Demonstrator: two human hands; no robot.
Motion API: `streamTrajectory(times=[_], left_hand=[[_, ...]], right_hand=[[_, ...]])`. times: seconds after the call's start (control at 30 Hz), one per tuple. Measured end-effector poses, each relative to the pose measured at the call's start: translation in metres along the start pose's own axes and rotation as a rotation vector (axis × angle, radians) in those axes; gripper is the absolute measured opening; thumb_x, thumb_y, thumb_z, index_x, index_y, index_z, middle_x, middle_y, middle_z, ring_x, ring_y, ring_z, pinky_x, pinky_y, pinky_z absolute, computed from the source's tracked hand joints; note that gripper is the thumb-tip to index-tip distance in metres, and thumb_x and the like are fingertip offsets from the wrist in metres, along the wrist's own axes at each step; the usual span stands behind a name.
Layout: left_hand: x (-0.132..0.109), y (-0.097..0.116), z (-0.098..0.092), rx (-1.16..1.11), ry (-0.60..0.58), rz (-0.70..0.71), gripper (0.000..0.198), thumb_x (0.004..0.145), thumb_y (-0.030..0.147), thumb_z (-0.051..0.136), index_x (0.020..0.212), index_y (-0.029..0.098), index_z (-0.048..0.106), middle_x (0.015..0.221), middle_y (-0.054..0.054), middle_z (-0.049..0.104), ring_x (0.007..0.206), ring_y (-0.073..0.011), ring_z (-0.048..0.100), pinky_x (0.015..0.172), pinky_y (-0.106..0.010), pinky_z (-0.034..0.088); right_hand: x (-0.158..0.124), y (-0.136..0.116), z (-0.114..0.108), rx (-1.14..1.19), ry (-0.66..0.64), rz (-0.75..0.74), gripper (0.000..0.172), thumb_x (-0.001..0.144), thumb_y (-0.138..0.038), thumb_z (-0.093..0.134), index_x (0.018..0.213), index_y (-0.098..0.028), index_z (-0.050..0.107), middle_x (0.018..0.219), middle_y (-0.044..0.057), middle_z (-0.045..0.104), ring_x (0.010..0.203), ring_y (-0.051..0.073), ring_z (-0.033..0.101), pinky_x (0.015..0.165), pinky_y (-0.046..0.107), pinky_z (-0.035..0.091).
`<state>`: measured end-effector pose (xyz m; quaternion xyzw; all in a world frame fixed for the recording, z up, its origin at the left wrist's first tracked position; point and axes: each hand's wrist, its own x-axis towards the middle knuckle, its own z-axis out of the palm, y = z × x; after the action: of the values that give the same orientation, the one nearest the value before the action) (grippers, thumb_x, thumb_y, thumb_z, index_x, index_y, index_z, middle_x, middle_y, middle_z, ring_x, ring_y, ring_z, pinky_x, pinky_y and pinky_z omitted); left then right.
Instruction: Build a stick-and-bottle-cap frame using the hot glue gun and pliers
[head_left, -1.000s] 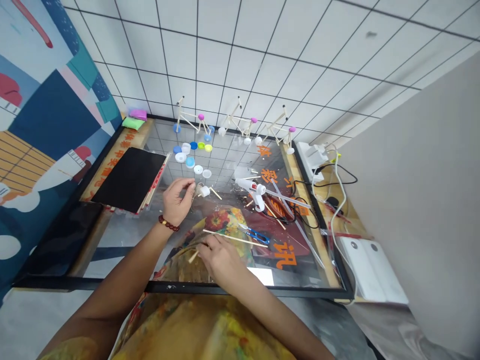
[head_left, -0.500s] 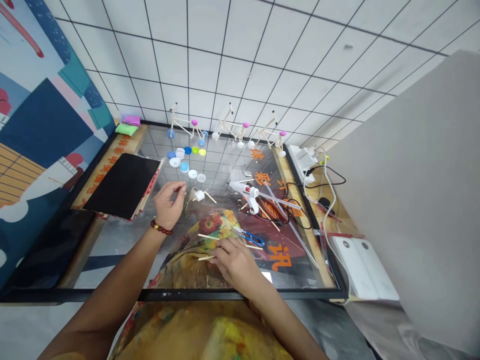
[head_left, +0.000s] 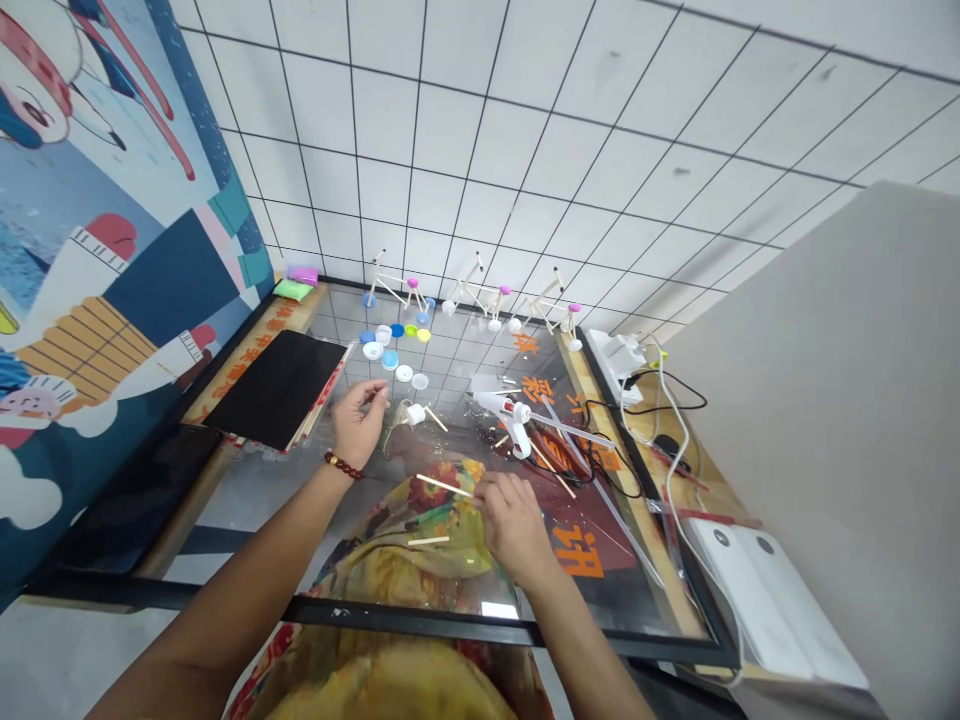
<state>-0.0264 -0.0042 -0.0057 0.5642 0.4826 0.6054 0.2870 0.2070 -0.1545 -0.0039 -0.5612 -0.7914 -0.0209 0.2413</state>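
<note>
My left hand (head_left: pixel 358 420), with a bead bracelet on the wrist, hovers over the glass table (head_left: pixel 247 490) with fingers curled in a pinch near a white bottle cap with a stick in it (head_left: pixel 415 412). My right hand (head_left: pixel 510 515) rests on the glass, fingers closed over the spot where small blue scissors lay; the scissors are hidden. A long wooden stick (head_left: pixel 444 485) lies just left of its fingertips, and a short stick (head_left: pixel 428 541) lies nearer me. A white hot glue gun (head_left: pixel 508 410) lies beyond the right hand.
Several coloured bottle caps (head_left: pixel 390 345) lie at mid table. Three stick-and-cap models (head_left: pixel 476 290) stand along the tiled wall. A black board (head_left: pixel 276 385) lies at left. A power strip (head_left: pixel 621 355), cables and a white box (head_left: pixel 765 600) crowd the right edge.
My right hand left the short stick on the glass and moved up and right to where the scissors lay. The left hand stayed near the white cap. The view tilted upward.
</note>
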Motion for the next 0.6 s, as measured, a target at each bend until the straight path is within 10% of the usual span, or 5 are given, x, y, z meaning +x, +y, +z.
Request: streamTrajectory(times=[0.17,0.4,0.6], left_hand=[[-0.021,0.031,0.003,-0.079,-0.120,0.066,0.018,0.086,0.031,0.064,0.096,0.020,0.072,0.093,-0.006,0.072,0.078,-0.0158,0.068,0.078,-0.029,0.054],[-0.069,0.070,0.022,-0.303,-0.679,-0.137,0.028,0.087,0.041,0.061,0.100,0.020,0.076,0.104,-0.009,0.075,0.103,-0.0238,0.068,0.097,-0.038,0.050],[-0.060,0.065,0.023,-0.657,-0.469,-0.409,0.032,0.078,0.048,0.071,0.083,0.016,0.070,0.086,-0.008,0.074,0.081,-0.0203,0.070,0.082,-0.037,0.055]], right_hand=[[0.000,0.003,0.004,0.142,0.252,0.115,0.011,0.095,-0.017,0.042,0.092,-0.020,0.052,0.078,0.003,0.060,0.069,0.018,0.054,0.066,0.030,0.040],[0.007,-0.010,0.007,0.122,0.284,0.079,0.013,0.097,-0.019,0.040,0.094,-0.019,0.052,0.079,0.004,0.063,0.069,0.017,0.057,0.067,0.028,0.042],[0.004,-0.011,0.009,-0.061,0.125,-0.041,0.020,0.098,-0.020,0.040,0.103,-0.016,0.059,0.077,0.005,0.064,0.067,0.018,0.054,0.066,0.031,0.036]])
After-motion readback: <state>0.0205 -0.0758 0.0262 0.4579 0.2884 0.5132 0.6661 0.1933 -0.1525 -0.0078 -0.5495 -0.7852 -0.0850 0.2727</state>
